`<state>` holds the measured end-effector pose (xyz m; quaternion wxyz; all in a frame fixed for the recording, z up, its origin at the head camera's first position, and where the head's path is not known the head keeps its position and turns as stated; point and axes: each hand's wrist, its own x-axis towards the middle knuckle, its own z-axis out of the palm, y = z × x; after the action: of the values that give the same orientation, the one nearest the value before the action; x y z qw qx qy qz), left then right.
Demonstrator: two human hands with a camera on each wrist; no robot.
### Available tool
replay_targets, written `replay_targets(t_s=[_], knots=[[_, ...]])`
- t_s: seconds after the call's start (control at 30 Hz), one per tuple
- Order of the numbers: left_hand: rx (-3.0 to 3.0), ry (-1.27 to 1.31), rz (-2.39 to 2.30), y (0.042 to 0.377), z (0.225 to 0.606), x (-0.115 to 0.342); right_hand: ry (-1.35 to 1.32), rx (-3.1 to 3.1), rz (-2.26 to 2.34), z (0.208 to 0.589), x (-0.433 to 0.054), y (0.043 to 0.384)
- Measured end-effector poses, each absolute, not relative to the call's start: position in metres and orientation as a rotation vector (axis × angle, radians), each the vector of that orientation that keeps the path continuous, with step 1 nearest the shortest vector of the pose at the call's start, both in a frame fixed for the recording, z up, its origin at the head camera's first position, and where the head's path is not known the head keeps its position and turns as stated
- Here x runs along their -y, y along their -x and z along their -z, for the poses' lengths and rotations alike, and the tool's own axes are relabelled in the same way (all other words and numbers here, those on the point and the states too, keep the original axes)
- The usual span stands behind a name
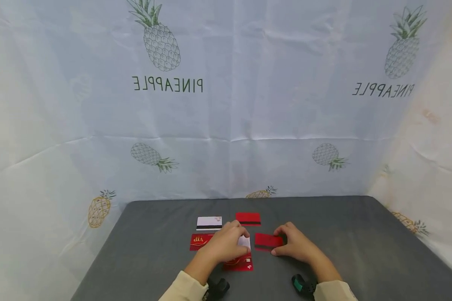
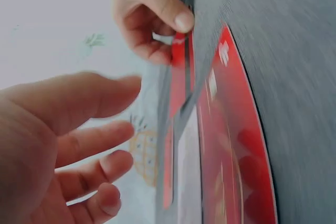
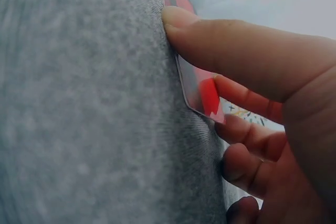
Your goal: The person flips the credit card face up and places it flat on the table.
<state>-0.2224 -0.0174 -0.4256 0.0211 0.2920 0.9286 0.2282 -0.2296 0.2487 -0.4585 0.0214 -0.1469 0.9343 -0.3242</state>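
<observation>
Neatly gripped: one striped red card (image 1: 265, 241)

We see the right hand (image 1: 296, 247) pinching this card's edges on the gray table (image 1: 154, 251), just right of a white card (image 1: 245, 241). We find the left hand (image 1: 226, 243) near that white card, its thumb and fingers parted.

"Where does the head view look from?"
"Above and well back, facing forward and down over the flat, dark grey, fabric-textured tabletop (image 1: 147, 259)."
"And the wrist views?"
"Low, close, tipped sideways; both share the thin, glossy red rectangular card with a dark stripe (image 1: 266, 240)."
</observation>
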Motion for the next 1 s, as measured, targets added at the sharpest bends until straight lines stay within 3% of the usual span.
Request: replay_targets(t_s=[0.3,1.0], knots=[[-2.903,-0.849,-0.602,0.225,0.438,-0.009,0.531,-2.923,0.978,0.457,-0.242,0.230],[-2.929,-0.883,-0.635,0.227,0.445,-0.014,0.664,-2.806,1.010,0.444,-0.242,0.224]])
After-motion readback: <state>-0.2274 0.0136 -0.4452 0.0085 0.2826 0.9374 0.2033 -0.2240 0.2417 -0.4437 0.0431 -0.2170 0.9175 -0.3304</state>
